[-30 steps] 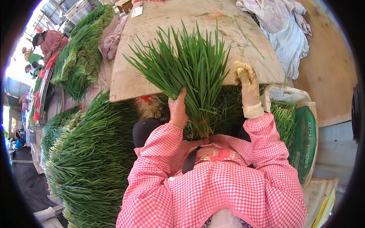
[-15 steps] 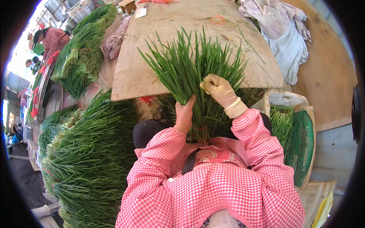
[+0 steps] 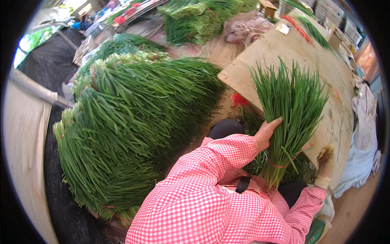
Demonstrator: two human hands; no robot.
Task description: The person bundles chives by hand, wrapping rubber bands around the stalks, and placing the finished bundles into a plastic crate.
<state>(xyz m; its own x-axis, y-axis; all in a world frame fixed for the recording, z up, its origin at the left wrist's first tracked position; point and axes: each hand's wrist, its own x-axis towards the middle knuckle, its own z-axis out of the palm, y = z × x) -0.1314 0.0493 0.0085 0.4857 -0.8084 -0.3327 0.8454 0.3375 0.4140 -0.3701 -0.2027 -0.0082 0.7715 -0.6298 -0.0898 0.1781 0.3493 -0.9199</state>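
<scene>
My left hand (image 3: 269, 131) is wrapped round the middle of an upright bundle of green chives (image 3: 290, 101), its thumb lying across the leaves. Low on the stems, a thin red tie (image 3: 278, 165) circles the bundle, and a loose end sticks out to the right. The cut ends rest against my lap. My right hand (image 3: 326, 162), in a pale glove with stained fingertips, is raised to the right of the bundle and apart from it. Its fingers point upward, somewhat blurred, and nothing shows in them.
A large heap of tied chive bundles (image 3: 138, 118) fills the left. Ahead, a wooden board (image 3: 248, 73) carries red ties (image 3: 298, 28) and loose leaves. More chives (image 3: 187, 24) lie farther back, near a crumpled pink cloth (image 3: 245, 30). A pale cloth (image 3: 363, 122) hangs at the right.
The view has swung left, bringing more of the heap into sight. My right hand has left the leaves and moved out to the right; my left hand still holds the bundle.
</scene>
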